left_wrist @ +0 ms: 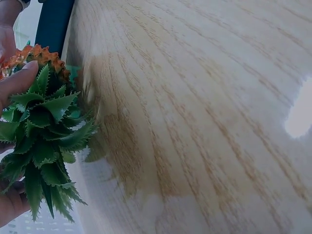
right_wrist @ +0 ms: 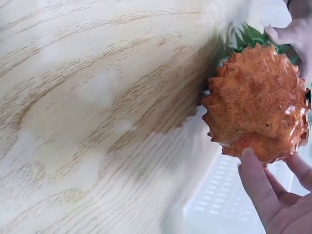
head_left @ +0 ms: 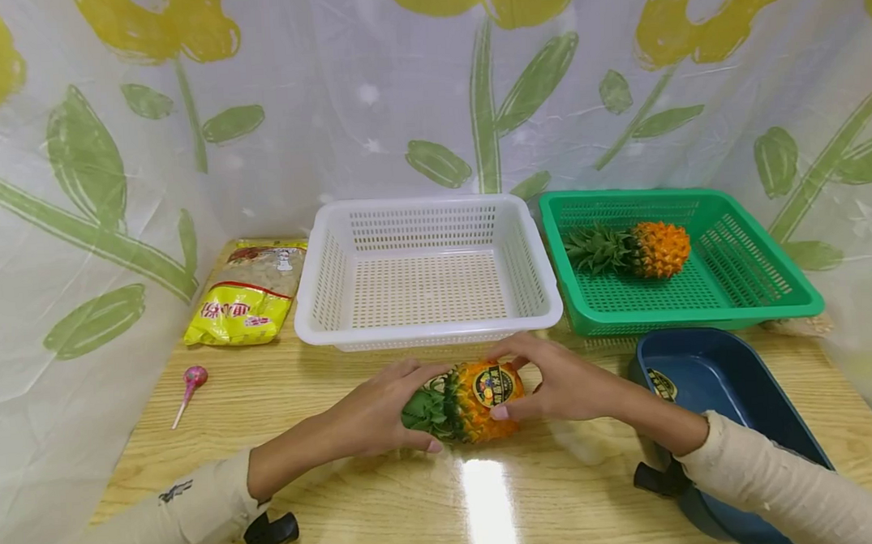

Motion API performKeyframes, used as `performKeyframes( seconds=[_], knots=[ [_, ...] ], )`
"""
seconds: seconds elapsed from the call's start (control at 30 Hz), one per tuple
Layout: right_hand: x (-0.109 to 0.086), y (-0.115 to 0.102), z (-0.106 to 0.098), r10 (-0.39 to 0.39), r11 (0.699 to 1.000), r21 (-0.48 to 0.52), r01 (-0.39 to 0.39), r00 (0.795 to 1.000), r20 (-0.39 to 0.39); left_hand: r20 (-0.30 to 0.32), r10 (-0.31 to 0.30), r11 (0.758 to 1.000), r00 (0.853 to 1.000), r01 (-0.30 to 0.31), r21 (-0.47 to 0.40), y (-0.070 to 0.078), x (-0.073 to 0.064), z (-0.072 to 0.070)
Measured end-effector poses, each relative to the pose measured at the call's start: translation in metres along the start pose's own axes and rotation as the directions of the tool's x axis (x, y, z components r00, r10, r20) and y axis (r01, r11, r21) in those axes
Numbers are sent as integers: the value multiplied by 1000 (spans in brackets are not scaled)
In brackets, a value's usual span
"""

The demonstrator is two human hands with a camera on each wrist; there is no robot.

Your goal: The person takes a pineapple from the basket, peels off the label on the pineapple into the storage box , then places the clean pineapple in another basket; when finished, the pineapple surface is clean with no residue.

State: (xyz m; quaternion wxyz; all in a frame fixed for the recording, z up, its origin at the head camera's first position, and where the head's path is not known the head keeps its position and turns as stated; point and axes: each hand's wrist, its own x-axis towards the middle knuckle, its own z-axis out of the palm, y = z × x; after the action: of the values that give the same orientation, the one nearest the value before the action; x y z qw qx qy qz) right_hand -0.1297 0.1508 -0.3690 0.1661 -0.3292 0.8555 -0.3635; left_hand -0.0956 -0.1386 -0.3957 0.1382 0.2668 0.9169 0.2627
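Bare wooden tabletop (head_left: 490,497), glossy, lies nearest, open along the front edge. Pineapple (head_left: 471,400) lies on its side mid-table, crown pointing left, round dark label with yellow rim, print unreadable. Left hand (head_left: 384,412) curls round the leafy crown; right hand (head_left: 558,380) cups the orange body. White basket (head_left: 427,329) just behind, hollow. Green basket (head_left: 701,313) to its right holds a second pineapple (head_left: 635,249). Blue tub (head_left: 733,389) front right, round sticker inside. Yellow snack bag (head_left: 250,292) with red lettering and pink lollipop (head_left: 190,382) sit left.

White basket (head_left: 427,325) just behind pineapple (head_left: 478,400)
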Motion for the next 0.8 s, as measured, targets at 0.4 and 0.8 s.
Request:
performKeyframes(
  seconds=[0.4, 0.8],
  knots=[
    [-3, -1, -4, 56, 998, 38, -55, 998, -36, -3, -7, 1000, 1000, 7, -5, 0, -1, 1],
    [-4, 0, -1, 38, 999, 28, -36, 996, -76, 1, -11, 1000, 1000, 11, -10, 0, -1, 1]
  ],
)
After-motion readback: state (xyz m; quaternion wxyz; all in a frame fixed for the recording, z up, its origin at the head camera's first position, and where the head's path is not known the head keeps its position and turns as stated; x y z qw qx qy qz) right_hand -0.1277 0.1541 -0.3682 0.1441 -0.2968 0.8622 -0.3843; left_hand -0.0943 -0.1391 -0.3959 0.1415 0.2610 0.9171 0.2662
